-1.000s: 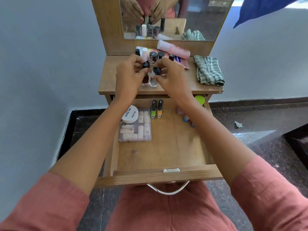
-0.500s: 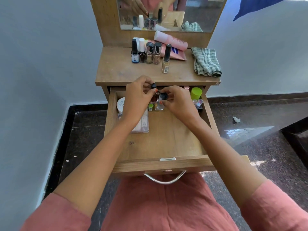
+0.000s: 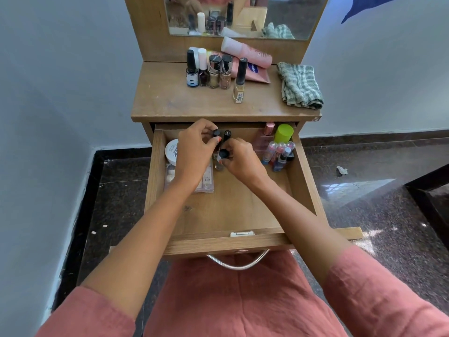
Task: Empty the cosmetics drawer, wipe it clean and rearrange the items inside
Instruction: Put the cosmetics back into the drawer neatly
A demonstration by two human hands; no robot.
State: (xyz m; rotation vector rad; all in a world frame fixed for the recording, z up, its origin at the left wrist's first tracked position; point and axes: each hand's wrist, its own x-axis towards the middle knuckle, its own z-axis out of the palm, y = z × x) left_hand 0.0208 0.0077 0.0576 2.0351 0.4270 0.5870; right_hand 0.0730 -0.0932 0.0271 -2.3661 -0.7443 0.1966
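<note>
Black caps are marking the two nail-polish bottles that I am handling at the back centre of the drawer (image 3: 233, 210). My left hand (image 3: 195, 154) is pinching the cap of the rear bottle (image 3: 216, 133) between thumb and fingertips, with the other fingers curled. My right hand (image 3: 244, 161) is pinching the cap of the front bottle (image 3: 223, 154) in the same way. Its glass base is either resting on the drawer floor or hanging just above it; I cannot tell which. A third bottle (image 3: 227, 136) is standing upright between my hands, close to the back wall.

To the left, a white jar (image 3: 171, 152) and a clear case (image 3: 207, 182) are lying partly under my left wrist. In the right rear corner a lime-capped bottle (image 3: 283, 133), a pink bottle (image 3: 264, 139) and a cluster of small tubes (image 3: 279, 153) are standing together. The front half of the drawer floor is showing bare wood.

On the tabletop (image 3: 170, 98) five more polish bottles (image 3: 213, 71), pink tubes (image 3: 246, 54) and a folded checked cloth (image 3: 300, 86) are waiting.

Judging from this layout, emptying and wiping are looking finished and refilling is running roughly halfway, with the tabletop items remaining to be returned.
</note>
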